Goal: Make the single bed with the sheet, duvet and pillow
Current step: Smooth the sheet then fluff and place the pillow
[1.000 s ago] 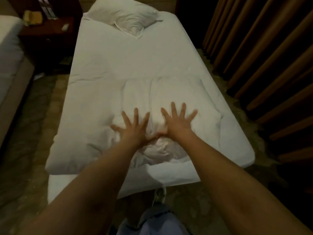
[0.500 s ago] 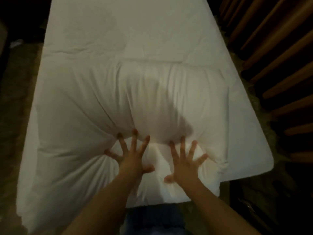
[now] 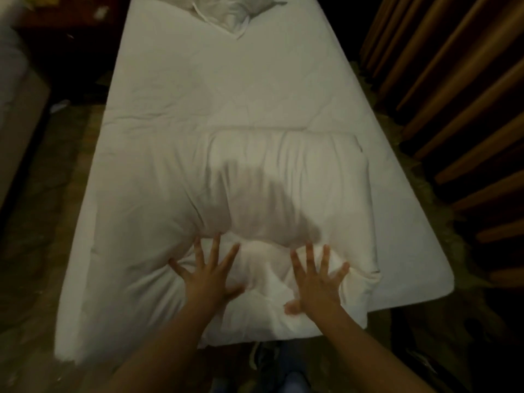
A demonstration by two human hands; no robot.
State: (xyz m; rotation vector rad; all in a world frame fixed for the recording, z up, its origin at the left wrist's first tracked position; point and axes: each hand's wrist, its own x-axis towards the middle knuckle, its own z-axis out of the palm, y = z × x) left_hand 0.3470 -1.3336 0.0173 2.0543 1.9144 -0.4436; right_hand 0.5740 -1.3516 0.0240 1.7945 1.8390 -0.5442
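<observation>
Duvet [image 3: 283, 177] lay folded thick at the foot of the bed [image 3: 255, 80] | left hand [image 3: 208, 275] and right hand [image 3: 314, 282] pressed flat on it, fingers spread wide | looked soft, light, puffy; best gripped at its near corners | pillow [image 3: 229, 9] at the head.

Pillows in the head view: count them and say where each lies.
1. The pillow lies at the far head end of the bed, partly cut off by the frame's top edge; others could be out of view.
</observation>
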